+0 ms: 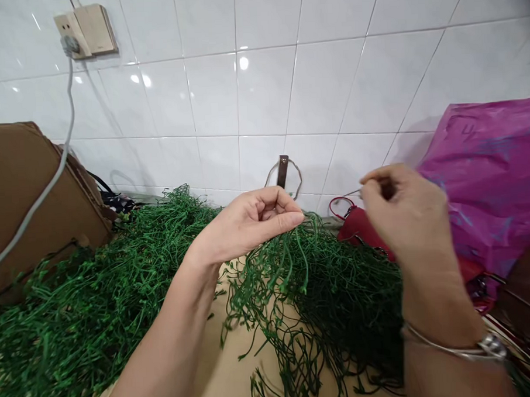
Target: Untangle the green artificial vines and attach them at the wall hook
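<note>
My left hand (261,222) is closed in a pinch at the middle, and thin green strands hang down from its fingertips. To the right, my right hand (401,210) is pinched round the end of a thin string, which runs a little way left of the fingertips. A dark heap of green strands (348,300) lies below and between my hands. Another large, brighter heap of green strands (97,293) spreads over the left side. Both heaps rest on a tan surface (223,352).
A cardboard box (27,185) stands at the left, with a white cable (49,190) hanging before it from a wall socket (76,37). Against the tiled wall are a brown strap (282,171) with a string loop, a red pouch (363,226) and a magenta plastic bag (501,170).
</note>
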Motion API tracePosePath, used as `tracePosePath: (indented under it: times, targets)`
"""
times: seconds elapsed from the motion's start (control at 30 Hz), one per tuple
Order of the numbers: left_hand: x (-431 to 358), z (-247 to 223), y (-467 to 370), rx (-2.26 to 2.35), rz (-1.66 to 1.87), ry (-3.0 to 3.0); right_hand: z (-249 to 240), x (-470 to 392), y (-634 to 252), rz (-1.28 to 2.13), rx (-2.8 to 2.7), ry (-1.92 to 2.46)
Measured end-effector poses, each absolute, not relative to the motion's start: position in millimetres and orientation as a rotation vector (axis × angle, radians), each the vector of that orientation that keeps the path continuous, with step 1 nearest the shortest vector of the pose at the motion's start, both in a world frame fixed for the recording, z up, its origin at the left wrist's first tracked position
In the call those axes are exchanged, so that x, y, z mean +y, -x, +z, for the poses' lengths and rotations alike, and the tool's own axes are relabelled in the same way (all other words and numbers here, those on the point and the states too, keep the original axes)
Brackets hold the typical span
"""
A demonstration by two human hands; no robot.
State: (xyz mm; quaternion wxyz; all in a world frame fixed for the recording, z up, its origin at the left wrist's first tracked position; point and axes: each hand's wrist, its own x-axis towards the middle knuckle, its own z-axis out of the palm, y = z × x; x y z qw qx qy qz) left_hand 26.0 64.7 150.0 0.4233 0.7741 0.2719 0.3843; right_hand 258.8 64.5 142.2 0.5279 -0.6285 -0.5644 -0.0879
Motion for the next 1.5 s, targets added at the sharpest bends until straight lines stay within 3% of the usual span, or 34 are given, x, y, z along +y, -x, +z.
tracePosePath:
  times: [0.2,0.3,0.47,0.57,0.8,0.93,1.03,1.17,1.27,1.37,1.5]
  targets:
    - [69,149,-26,0.719,1.037,-1.884,151,56,-298,-0.247,-1.422,1.872]
    - [77,142,-30,0.755,1.007,-1.877,154,47,-272,-0.086,-1.494,1.629]
    - [81,139,-29,0.749,1.001,-1.886,147,46,-223,0.530,-1.857,1.087]
    - [81,140,-25,0.737,1.042,-1.865,141,51,-218,0.632,-1.853,1.031]
    - [87,134,-31,0.873,1.043,-1.890,145,39,-231,0.197,-2.064,1.310]
    - [92,133,-27,0.932,1.075,-1.854,154,35,-261,-0.323,-1.707,1.601]
    - [96,133,-22,0.818,1.209,-1.741,158,39,-296,-0.432,-1.505,1.902]
    - [95,131,-27,0.734,1.182,-1.690,156,45,-305,-0.306,-1.597,2.081]
    - [91,130,-31,0.700,1.108,-1.714,152,45,-272,-0.135,-1.682,1.692]
    - [88,132,-32,0.661,1.094,-1.724,148,45,-236,0.286,-1.812,1.295]
    - [84,136,-29,0.690,1.103,-1.758,139,52,-221,0.705,-1.789,1.085]
